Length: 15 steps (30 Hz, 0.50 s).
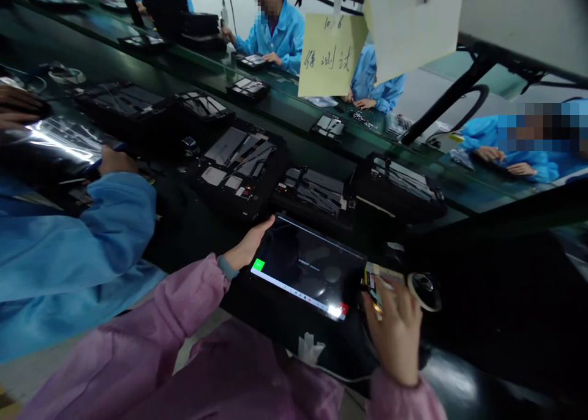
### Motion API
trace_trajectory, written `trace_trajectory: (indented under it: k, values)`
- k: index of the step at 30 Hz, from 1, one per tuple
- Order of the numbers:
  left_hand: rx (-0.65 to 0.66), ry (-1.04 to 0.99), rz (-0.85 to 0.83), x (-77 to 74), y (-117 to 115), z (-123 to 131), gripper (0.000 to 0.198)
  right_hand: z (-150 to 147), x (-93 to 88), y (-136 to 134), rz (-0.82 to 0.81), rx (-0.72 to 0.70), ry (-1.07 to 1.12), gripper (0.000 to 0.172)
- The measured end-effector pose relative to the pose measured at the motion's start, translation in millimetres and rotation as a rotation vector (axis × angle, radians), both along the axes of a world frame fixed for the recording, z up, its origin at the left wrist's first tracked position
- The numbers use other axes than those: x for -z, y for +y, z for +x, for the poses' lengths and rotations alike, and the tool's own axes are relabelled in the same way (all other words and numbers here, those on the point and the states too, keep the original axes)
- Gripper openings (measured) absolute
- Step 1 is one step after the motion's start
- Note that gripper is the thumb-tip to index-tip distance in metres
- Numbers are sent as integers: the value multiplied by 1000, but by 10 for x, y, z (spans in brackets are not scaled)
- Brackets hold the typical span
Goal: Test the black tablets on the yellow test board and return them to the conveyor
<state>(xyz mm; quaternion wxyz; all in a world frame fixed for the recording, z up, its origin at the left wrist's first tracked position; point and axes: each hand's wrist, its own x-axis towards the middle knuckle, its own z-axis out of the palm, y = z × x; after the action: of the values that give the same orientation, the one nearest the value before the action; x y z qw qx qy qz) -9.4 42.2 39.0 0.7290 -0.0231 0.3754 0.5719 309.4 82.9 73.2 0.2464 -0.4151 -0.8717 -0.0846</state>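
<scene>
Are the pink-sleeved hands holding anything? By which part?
The left hand holds a flat black rectangular tablet by its left edge; I can't tell about the right hand.

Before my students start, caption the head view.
Left hand holding a lit tablet by one edge, right hand near the opposite edge.

One tilted head-worn view looks forward and down, near the tablet (307,267).

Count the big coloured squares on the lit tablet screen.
2 on the tablet: a green square at lower left, a red square at lower right. No others show.
</scene>
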Motion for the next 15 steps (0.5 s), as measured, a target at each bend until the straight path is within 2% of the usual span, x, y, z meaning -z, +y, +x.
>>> trace_trajectory:
  k: [4, 6, 8, 11, 15]
  values:
    - [22, -32, 23, 48, 9, -3, 45, -915, 66, -583, -193, -374, 86, 44]
    - [31, -41, 53, 55, 15, 0, 45, -1298, 149, -736, -275, -454, 84, 51]
    - [11, -19, 72, 48, 21, 6, 44, -1497, 208, -778, -307, -459, 85, 53]
    - [19, -15, 46, 16, 23, 19, 45, -1431, 221, -748, -283, -407, 149, 47]
    - [2, -7, -1, -20, 10, 26, 44, -969, 206, -727, -269, -291, 263, 38]
